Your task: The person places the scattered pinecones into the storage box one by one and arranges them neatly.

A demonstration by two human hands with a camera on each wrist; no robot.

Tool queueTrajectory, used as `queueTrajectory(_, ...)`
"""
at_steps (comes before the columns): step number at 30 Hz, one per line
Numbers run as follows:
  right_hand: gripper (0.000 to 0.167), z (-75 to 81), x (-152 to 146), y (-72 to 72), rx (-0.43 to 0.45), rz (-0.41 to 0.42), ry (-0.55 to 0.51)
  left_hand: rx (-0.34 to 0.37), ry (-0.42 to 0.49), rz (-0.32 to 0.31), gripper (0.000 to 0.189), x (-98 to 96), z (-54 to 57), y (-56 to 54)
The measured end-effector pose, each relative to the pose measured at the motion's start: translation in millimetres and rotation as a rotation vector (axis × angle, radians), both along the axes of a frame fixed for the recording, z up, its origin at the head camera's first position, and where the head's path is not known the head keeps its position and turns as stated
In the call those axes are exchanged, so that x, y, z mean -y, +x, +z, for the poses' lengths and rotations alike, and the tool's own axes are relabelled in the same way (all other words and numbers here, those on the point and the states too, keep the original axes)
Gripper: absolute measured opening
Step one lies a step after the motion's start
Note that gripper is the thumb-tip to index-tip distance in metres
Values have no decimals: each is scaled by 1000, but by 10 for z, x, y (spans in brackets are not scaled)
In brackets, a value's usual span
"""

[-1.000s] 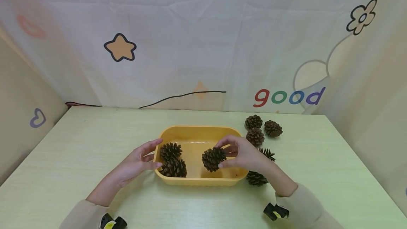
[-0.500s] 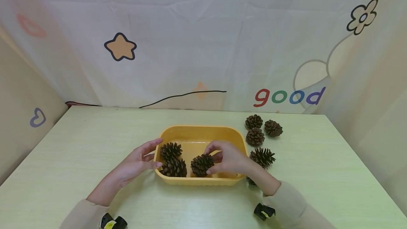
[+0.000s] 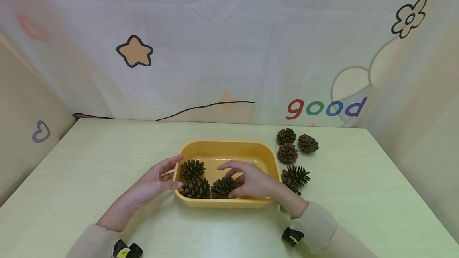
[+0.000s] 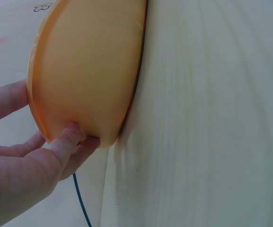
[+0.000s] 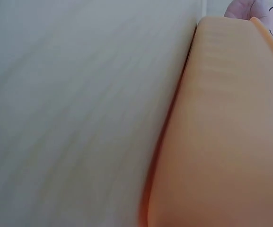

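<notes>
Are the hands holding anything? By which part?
The left hand holds the tub by its left end. The right hand is at a pinecone; its grip is unclear.

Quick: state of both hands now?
Left hand: open, touching the yellow, rounded-rectangular plastic basin.
Right hand: at a brown, scaly, rounded pinecone; grip cannot be told.

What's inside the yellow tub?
Three pine cones: two at the left end, one beside the nearer of them, touched by the right hand. That hand and the near wall of the tub cover part of the floor; anything beneath the cones can't be seen.
</notes>
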State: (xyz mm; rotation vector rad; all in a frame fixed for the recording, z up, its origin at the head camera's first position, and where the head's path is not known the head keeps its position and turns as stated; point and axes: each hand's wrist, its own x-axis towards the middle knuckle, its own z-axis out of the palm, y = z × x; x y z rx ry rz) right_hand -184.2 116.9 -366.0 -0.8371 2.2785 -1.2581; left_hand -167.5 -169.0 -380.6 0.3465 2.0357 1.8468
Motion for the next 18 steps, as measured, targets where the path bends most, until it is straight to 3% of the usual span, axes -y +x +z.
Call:
queueTrajectory(5, 38, -5, -50, -13, -34, 20, 22, 1, 7, -8, 77, -2, 10, 4)
queueTrajectory(18, 34, -9, -139, -42, 52, 23, 39, 5, 11, -8, 77, -4, 13, 4)
